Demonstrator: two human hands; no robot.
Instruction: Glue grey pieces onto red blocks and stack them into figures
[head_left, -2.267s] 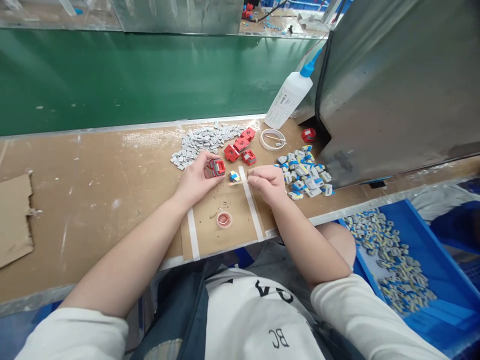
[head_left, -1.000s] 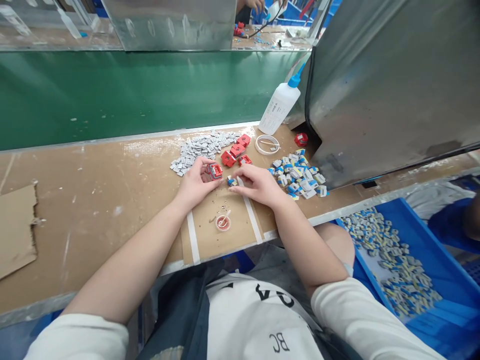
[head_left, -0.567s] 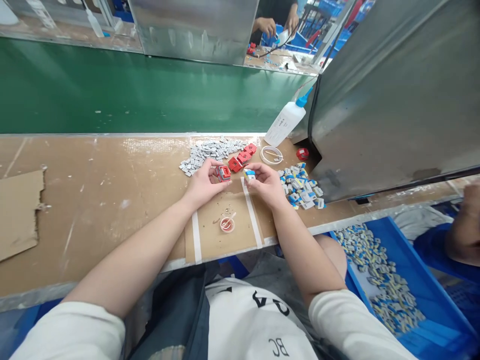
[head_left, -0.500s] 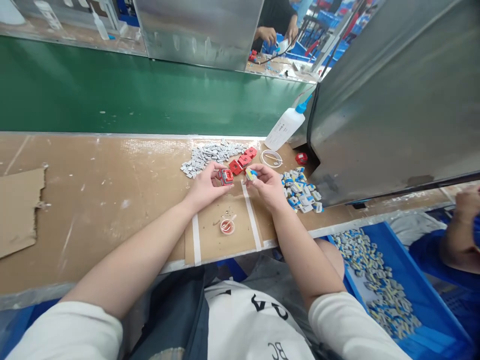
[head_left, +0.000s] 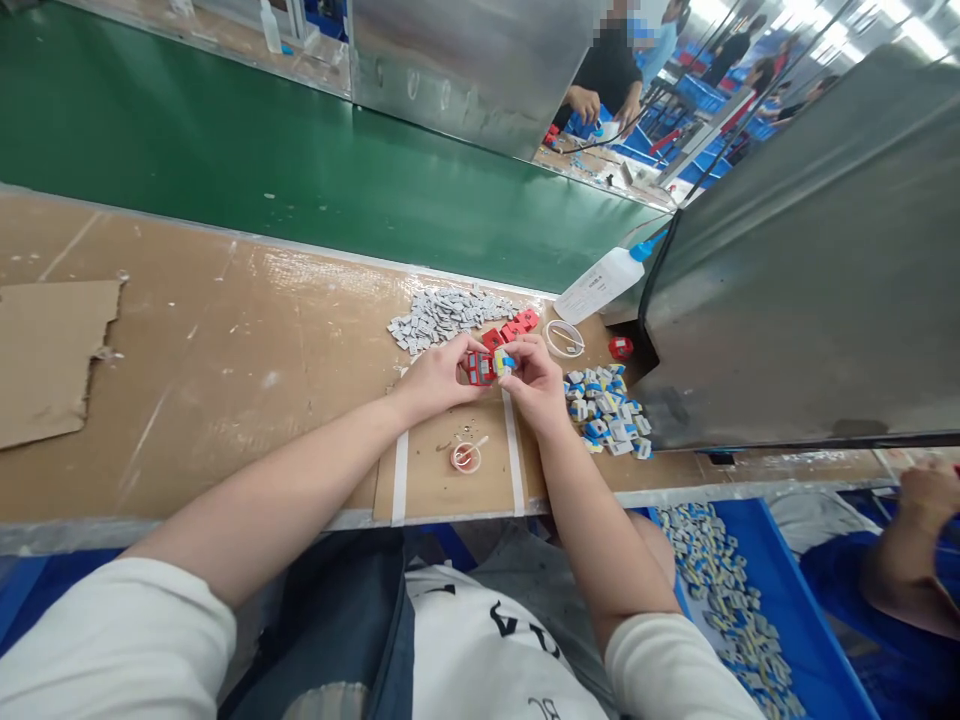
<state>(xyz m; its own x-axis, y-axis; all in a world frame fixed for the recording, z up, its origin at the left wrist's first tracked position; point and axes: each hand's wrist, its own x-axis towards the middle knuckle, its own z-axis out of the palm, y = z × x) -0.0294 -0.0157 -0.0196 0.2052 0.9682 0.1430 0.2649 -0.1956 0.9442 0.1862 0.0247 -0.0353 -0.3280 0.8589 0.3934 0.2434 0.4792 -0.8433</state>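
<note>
My left hand (head_left: 442,382) is closed around a small red plastic piece with grey window-like panels (head_left: 478,369). Pinched in my right hand (head_left: 541,388) is a small yellow, blue and white plastic piece (head_left: 503,361), held right against the red piece's right end; whether it sits inside cannot be told. Just beyond my fingers lies a row of red pieces (head_left: 517,325). Behind my left hand spreads a heap of flat grey pieces (head_left: 442,318). To the right of my right hand is a pile of blue, white and yellow pieces (head_left: 611,412).
A small cup with a stick (head_left: 466,458) stands near the table edge. Farther back are a white ring-shaped lid (head_left: 564,339), a squeeze bottle (head_left: 600,286) and a lone red piece (head_left: 620,348). A metal panel (head_left: 787,300) bounds the right; below it sits a blue tray (head_left: 806,600).
My hands have come together, bringing the yellow, blue and white piece up to the red one, which has turned. The camera view has tilted and shifted.
</note>
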